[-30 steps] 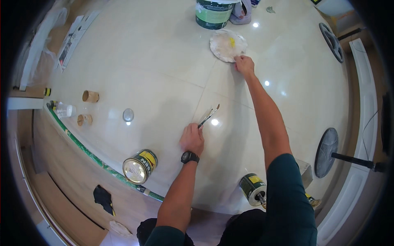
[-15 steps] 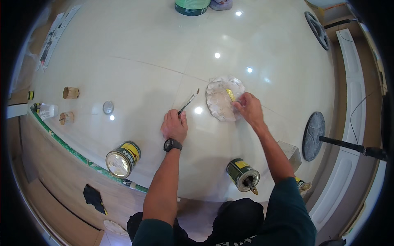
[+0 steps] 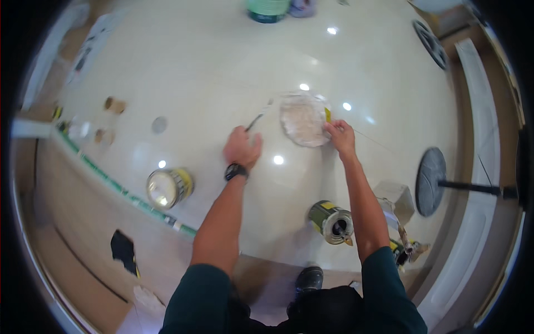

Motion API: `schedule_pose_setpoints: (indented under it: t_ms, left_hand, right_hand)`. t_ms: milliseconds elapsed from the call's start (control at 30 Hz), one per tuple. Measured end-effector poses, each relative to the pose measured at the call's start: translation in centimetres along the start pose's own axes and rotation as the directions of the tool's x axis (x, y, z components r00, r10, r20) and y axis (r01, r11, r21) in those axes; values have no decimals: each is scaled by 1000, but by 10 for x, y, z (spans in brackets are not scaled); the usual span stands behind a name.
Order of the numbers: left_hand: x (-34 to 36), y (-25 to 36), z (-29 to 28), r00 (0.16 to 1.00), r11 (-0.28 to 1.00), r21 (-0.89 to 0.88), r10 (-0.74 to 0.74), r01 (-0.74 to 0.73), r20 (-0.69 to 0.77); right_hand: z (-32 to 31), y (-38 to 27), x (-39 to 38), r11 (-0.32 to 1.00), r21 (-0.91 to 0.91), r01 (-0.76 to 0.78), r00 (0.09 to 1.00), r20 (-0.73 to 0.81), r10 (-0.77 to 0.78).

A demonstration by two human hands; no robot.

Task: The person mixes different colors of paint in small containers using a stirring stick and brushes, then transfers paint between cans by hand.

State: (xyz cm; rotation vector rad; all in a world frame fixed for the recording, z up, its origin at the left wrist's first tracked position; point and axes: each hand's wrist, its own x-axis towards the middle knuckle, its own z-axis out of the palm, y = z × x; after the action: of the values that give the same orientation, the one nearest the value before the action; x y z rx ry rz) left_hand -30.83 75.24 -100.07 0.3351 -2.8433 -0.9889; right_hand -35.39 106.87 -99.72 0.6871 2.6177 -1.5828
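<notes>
A thin paintbrush [image 3: 259,115] is held in my left hand [image 3: 242,146], its bristles pointing forward toward the round, whitish disc with a crinkled edge [image 3: 303,119]. My left fingers close around the brush's rear end, low over the pale floor. My right hand [image 3: 340,135] is at the right edge of that disc, fingertips pinching a small yellow piece [image 3: 328,114] whose kind I cannot make out. Whether those fingers also touch the disc cannot be told. Nearer my body, an open paint can [image 3: 328,221] has a brush [image 3: 345,236] standing in it.
Another can [image 3: 168,188] stands at left, beside green-and-white tape [image 3: 123,190] along the floor edge. Cardboard rings [image 3: 114,105] and a round lid [image 3: 159,124] lie farther left. A green bucket [image 3: 267,10] stands far ahead. Right are a clear box [image 3: 397,197] and a dark round stand base [image 3: 430,181].
The yellow piece has gone from over the disc's middle to its right edge, with my right hand. My left hand keeps the paintbrush. The whole view has shifted and is blurred.
</notes>
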Motion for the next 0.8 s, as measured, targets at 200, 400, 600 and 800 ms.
schedule_pose_setpoints:
  t_ms: [200, 400, 600, 800]
  left_hand:
    - [11, 14, -7, 987, 959, -237, -135, 153, 88]
    - [-23, 86, -125, 958, 677, -679, -174, 285, 228]
    - [-93, 185, -356, 717, 209, -686, -173, 697, 676]
    - [-237, 236, -521, 716, -356, -868, -497, 346, 490]
  right_hand:
    - [14, 12, 6, 950, 160, 268, 963, -60, -261]
    - [-21, -141, -100, 827, 543, 144, 930, 212, -301]
    - [-126, -354, -236, 788, 589, -179, 892, 436, -123]
    - [-160, -486, -377, 892, 321, -319, 656, 754, -37]
